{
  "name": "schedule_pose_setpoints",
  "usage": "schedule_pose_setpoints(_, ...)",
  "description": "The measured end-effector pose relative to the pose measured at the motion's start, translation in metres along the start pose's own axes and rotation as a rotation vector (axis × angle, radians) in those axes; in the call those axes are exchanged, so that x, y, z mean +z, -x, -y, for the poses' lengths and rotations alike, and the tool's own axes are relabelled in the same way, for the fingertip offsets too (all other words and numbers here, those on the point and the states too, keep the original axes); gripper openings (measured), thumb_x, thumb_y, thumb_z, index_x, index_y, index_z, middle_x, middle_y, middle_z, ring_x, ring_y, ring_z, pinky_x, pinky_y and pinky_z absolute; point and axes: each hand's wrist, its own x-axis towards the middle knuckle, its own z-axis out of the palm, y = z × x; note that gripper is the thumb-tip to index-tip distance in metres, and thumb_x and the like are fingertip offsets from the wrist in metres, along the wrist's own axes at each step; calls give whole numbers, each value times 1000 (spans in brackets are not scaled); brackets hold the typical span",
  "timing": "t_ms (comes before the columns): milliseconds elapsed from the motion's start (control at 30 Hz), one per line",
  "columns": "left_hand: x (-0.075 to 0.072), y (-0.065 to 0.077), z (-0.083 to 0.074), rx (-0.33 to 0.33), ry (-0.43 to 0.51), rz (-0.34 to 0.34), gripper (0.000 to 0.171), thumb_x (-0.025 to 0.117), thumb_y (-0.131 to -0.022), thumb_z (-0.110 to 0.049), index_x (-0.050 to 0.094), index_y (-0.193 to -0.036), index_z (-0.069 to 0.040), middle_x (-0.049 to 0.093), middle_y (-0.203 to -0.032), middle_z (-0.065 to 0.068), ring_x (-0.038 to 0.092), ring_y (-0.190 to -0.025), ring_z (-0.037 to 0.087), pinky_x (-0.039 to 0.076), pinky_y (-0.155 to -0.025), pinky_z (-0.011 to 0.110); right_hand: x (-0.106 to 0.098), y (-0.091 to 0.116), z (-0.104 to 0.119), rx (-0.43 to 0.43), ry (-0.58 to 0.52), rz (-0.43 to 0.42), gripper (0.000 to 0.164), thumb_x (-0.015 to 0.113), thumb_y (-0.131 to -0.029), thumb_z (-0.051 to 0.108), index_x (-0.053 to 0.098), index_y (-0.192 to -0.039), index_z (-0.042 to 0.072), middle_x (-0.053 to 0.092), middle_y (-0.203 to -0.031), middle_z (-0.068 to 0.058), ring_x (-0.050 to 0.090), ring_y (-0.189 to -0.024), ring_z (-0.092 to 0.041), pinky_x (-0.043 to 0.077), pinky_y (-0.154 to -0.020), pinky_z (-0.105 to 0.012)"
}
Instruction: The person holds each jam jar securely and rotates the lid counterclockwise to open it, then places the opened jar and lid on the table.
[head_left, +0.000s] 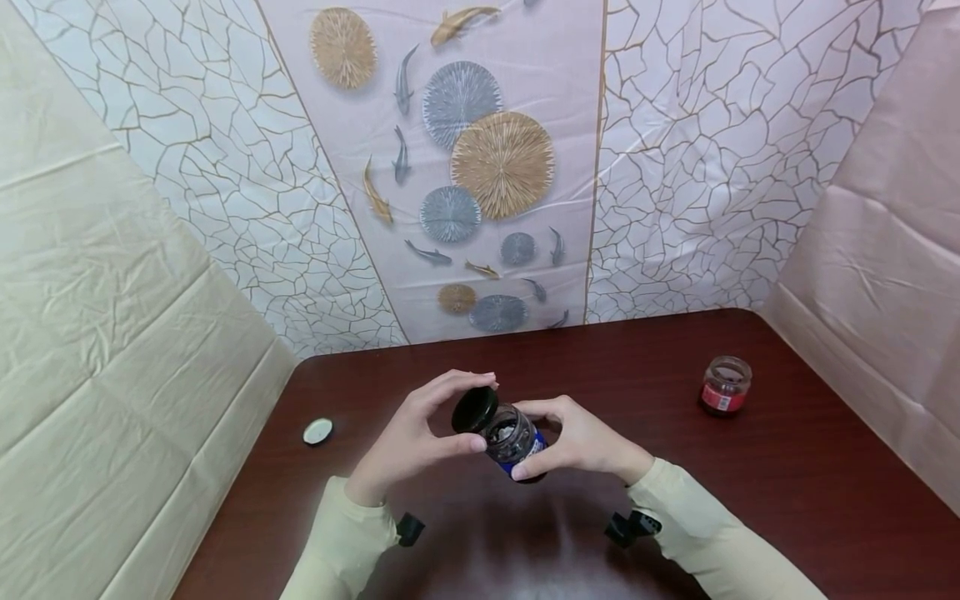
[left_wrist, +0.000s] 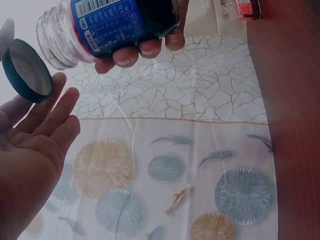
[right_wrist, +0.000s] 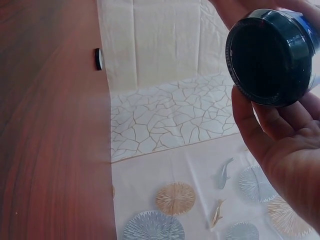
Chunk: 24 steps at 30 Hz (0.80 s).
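Observation:
My right hand (head_left: 581,440) grips a glass jar (head_left: 516,440) with a blue label, tilted so its mouth faces my left hand. Dark contents and some white show through its open top. My left hand (head_left: 420,433) pinches a black lid (head_left: 475,409) between thumb and fingers, right beside the jar's rim. In the left wrist view the lid (left_wrist: 27,71) is off the threaded neck, its pale inside turned toward the jar (left_wrist: 112,27). The right wrist view shows the dark base of the jar (right_wrist: 262,57) with fingers around it.
On the brown table (head_left: 630,358), an open glass jar (head_left: 725,386) with a red label stands at the right. A small lid (head_left: 317,431), pale side up, lies at the left. Patterned cloth (head_left: 675,167) hangs behind the far edge, with plain cloth at both sides.

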Motion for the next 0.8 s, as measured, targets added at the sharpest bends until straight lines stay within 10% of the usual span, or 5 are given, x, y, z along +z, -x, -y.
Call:
schedule_pose_setpoints(467,-10,3,9,-34,-11,-73,65,74,-83,-51,61,-138,-19,62,-129,0,59,-116,21,51,-96,29,-1,-1,1,12,-9,-18,57,85,-82,14,64,-134,9,70,-120,-9,67,-103,-25,59,-81,-42)
schedule_pose_setpoints(800,-18,6,14,-110,-105,-107,61,81,-82,-41,61,-138,-28,61,-123,-5,57,-112,18,47,-99,32,-3,0,1,-8,10,-39,55,85,-81,12,66,-132,11,71,-117,-8,67,-103,-26,59,-83,-40)
